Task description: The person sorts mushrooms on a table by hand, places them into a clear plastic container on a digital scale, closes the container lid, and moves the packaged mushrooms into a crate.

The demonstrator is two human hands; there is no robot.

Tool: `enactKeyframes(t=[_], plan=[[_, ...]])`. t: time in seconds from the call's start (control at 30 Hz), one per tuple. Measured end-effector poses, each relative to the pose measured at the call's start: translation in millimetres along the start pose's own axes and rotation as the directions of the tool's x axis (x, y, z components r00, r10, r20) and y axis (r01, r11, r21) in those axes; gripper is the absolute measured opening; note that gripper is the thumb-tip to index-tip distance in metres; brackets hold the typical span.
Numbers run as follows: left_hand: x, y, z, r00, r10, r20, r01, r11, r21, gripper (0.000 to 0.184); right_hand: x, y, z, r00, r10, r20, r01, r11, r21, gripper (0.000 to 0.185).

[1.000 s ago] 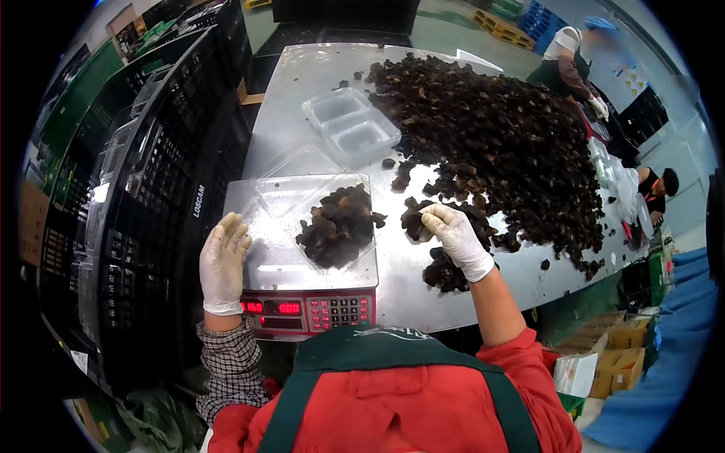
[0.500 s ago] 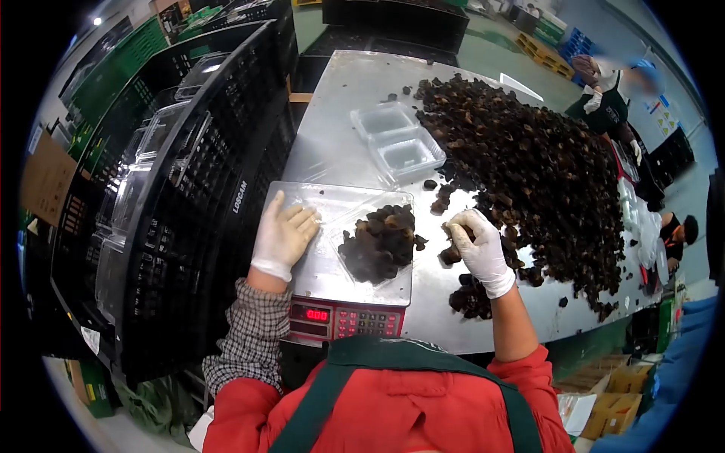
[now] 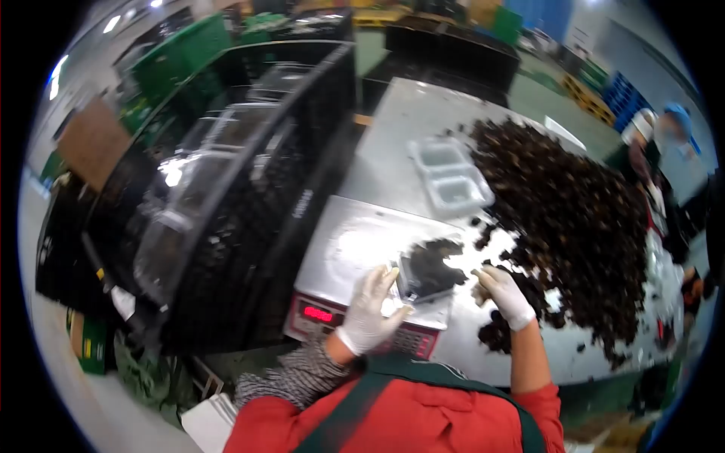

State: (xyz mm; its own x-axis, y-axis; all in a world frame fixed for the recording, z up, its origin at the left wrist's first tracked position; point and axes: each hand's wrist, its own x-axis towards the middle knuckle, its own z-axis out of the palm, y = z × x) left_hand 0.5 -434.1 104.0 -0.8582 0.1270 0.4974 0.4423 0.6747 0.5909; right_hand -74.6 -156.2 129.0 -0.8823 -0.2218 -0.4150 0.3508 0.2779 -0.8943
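- the scale (image 3: 351, 234) is the landmark: the clear tray (image 3: 405, 283) rests on the right part of its plate, filled with dark pieces (image 3: 434, 264) that look like wood ear mushroom. its red display (image 3: 317, 313) is too blurred to read.
- the left hand (image 3: 370, 315), gloved, is over the scale's near edge, fingers spread at the tray's near left side; whether they grip the wall or only touch it, i cannot tell.
- the right hand (image 3: 510, 300), gloved, is just right of the scale, fingertips drawn together near a few brownish pieces; blur hides whether one is pinched.
- a big dark heap (image 3: 563, 219) covers much of the worktop (image 3: 400, 124) right of the scale; a small clump (image 3: 495, 332) sits nearer it, and an open clear box (image 3: 459, 192) lies beyond it.
- left of the scale stands a black crate (image 3: 272, 181).
- the tray is probably light, thin and bendy, its wall apt to buckle if squeezed; opposite rims, or support beneath, seem the safest hold.
- the pieces look soft, damp and slippery, so a loose fingertip pinch should suit them.
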Motion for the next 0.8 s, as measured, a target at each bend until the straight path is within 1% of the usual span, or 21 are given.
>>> enactKeyframes(t=[0.03,0.07,0.1,0.13,0.2,0.23,0.27,0.3,0.37,0.4,0.47,0.5,0.53,0.57,0.63,0.67,0.7,0.73,0.77,0.8], plan=[[-1.3,3.4,-0.5,0.992,-0.102,-0.072,0.099,0.994,-0.053,0.061,0.7,8.6,-1.0,1.0,-0.013,0.013,0.011,0.994,0.108,0.025],[2.4,11.0,-10.3,0.93,-0.356,0.095,0.368,0.91,-0.191,0.063,-1.8,13.4,-0.8,0.997,-0.051,0.052,0.038,0.973,0.226,0.024],[4.6,20.1,-18.0,0.787,-0.542,0.296,0.614,0.733,-0.291,0.065,-5.8,16.8,2.4,0.998,-0.051,0.041,0.038,0.962,0.272,0.029],[-0.6,14.0,-11.0,0.842,-0.492,0.222,0.54,0.764,-0.353,0.057,-6.8,24.0,4.5,0.996,-0.065,0.061,0.043,0.951,0.306,0.028],[-1.9,3.4,-9.1,0.731,-0.544,0.411,0.668,0.45,-0.592,0.051,-7.3,35.1,6.2,0.993,-0.082,0.085,0.043,0.92,0.39,0.025],[-2.7,-1.6,-9.5,0.676,-0.529,0.513,0.705,0.262,-0.659,0.048,-9.1,37.2,8.2,0.992,-0.085,0.095,0.035,0.897,0.441,0.023],[-3.7,-5.9,-8.5,0.672,-0.509,0.538,0.697,0.189,-0.691,0.036,-12.0,38.2,12.7,0.993,-0.084,0.079,0.043,0.903,0.429,0.017],[-4.4,-10.6,-8.5,0.667,-0.493,0.559,0.703,0.167,-0.691,0.033,-12.9,42.1,15.7,0.99,-0.123,0.07,0.08,0.894,0.441,0.016],[-5.4,-15.1,-9.4,0.655,-0.453,0.605,0.717,0.119,-0.687,0.028,-16.8,42.6,20.7,0.989,-0.144,0.02,0.124,0.905,0.407,0.015],[-5.8,-14.8,-13.7,0.655,-0.439,0.615,0.728,0.151,-0.669,0.022,-19.5,41.4,22.1,0.987,-0.163,0.005,0.149,0.912,0.383,0.015],[-8.6,-9.2,-23.1,0.714,-0.434,0.55,0.689,0.293,-0.663,0.021,-23.5,37.8,26.4,0.979,-0.205,-0.023,0.2,0.92,0.336,0.015],[-9.6,-4.3,-30.5,0.74,-0.428,0.519,0.667,0.364,-0.65,0.021,-27.2,32.1,30.1,0.968,-0.25,-0.025,0.245,0.916,0.317,0.014],[-7.8,8.5,-44.5,0.765,-0.432,0.478,0.637,0.396,-0.661,0.021,-32.9,21.5,33.3,0.955,-0.296,-0.03,0.291,0.909,0.299,0.014],[-7.5,18.1,-55.5,0.825,-0.404,0.396,0.553,0.428,-0.715,0.023,-40.1,9.9,36.2,0.94,-0.338,-0.039,0.335,0.899,0.282,0.014],[-7.6,33.4,-75.7,0.914,-0.334,0.231,0.376,0.478,-0.794,0.028,-57.4,-24.2,41.8,0.901,-0.431,-0.051,0.426,0.859,0.284,0.014],[-2.9,37.8,-88.0,0.947,-0.291,0.139,0.274,0.499,-0.822,0.034,-64.5,-43.8,44.9,0.879,-0.474,-0.056,0.467,0.832,0.3,0.017],[4.7,40.5,-99.9,0.967,-0.247,0.053,0.176,0.508,-0.843,0.041,-68.1,-62.0,49.5,0.825,-0.562,-0.061,0.551,0.777,0.304,0.019],[16.2,39.8,-110.2,0.984,-0.13,-0.122,-0.022,0.588,-0.808,0.05,-67.7,-79.3,56.0,0.778,-0.626,-0.053,0.577,0.679,0.454,0.017],[32.3,41.6,-116.8,0.958,0.002,-0.286,-0.222,0.636,-0.739,0.059,-69.1,-98.7,59.6,0.789,-0.613,-0.045,0.579,0.717,0.388,0.015],[48.4,66.4,-125.8,0.938,-0.057,-0.342,-0.232,0.629,-0.742,0.064,-69.7,-118.3,69.8,0.733,-0.677,-0.061,0.639,0.656,0.402,0.013]])
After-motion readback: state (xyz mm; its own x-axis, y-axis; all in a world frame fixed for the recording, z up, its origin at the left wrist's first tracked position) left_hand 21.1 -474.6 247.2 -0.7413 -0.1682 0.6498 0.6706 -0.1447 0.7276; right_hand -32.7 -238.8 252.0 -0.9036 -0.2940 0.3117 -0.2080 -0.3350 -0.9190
